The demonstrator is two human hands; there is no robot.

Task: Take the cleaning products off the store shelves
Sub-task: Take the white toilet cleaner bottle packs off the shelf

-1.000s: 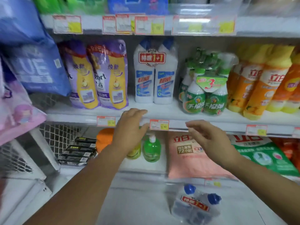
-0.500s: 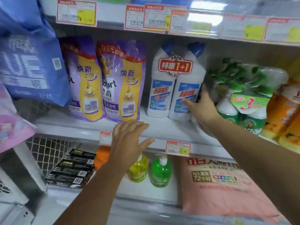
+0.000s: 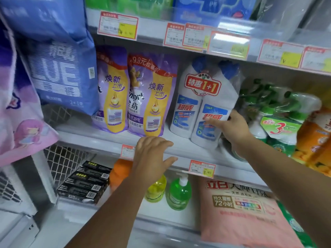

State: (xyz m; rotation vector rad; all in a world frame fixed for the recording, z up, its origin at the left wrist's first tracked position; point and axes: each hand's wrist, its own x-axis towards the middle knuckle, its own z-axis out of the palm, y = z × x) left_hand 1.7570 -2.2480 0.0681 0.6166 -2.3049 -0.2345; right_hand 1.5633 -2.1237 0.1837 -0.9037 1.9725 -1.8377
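Centre right of the frame, middle shelf (image 3: pixel 86 135): the twin pack (image 3: pixel 189 111) of white, blue-capped cleaner bottles stands between the purple pouches (image 3: pixel 138 97) and the green spray bottles (image 3: pixel 268 115). Clear wrap and a red "1+1" label bind the two bottles, so they must come off as one unit.

My right hand (image 3: pixel 232 129) grips the pack low on its right-hand bottle. The thumb lies across the front label; the fingers curl round the side and are hidden behind it. I judge the low grip suits a tall, top-heavy load.

The pack's base looks just off level, though I cannot tell whether it has left the shelf.

My left hand (image 3: pixel 152 154), lower centre, is spread flat, palm down, resting on the shelf's front lip. It holds nothing; probably there to steady me.
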